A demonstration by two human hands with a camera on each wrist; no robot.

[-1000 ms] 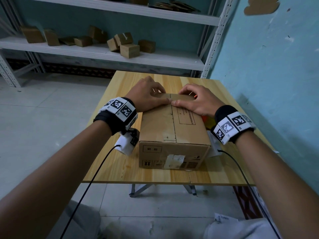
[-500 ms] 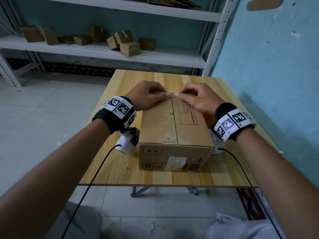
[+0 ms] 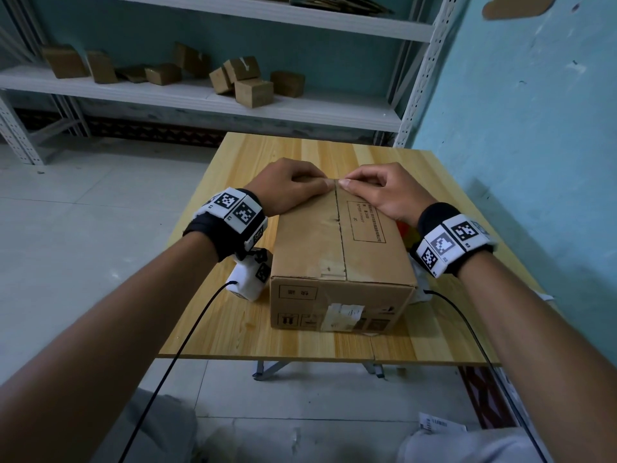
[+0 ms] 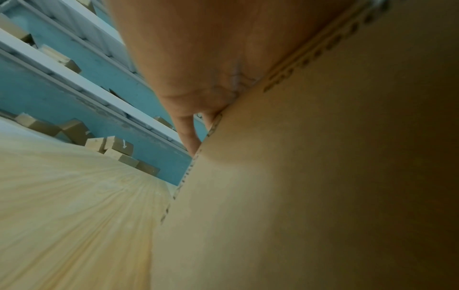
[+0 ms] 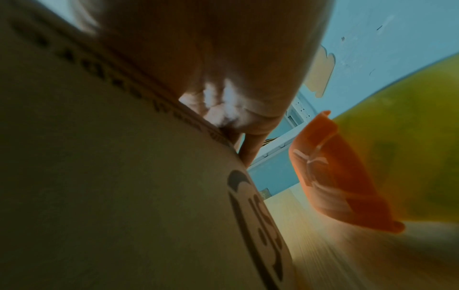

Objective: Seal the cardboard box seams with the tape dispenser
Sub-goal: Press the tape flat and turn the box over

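Head cam sits above and behind the cardboard box (image 3: 340, 248), angled forward and down: takes in both forearms, the whole wooden table (image 3: 253, 162), shelving (image 3: 200, 98) behind, blue wall on the right. Left wrist cam is pressed close to the box's left side (image 4: 310, 196), looking along the left hand (image 4: 211, 64) toward the shelving. Right wrist cam hugs the box's right side (image 5: 111, 186), looking past the right hand (image 5: 223, 68) at an orange-and-yellow object (image 5: 347, 176), blurred. All three share box, tabletop, far wall.
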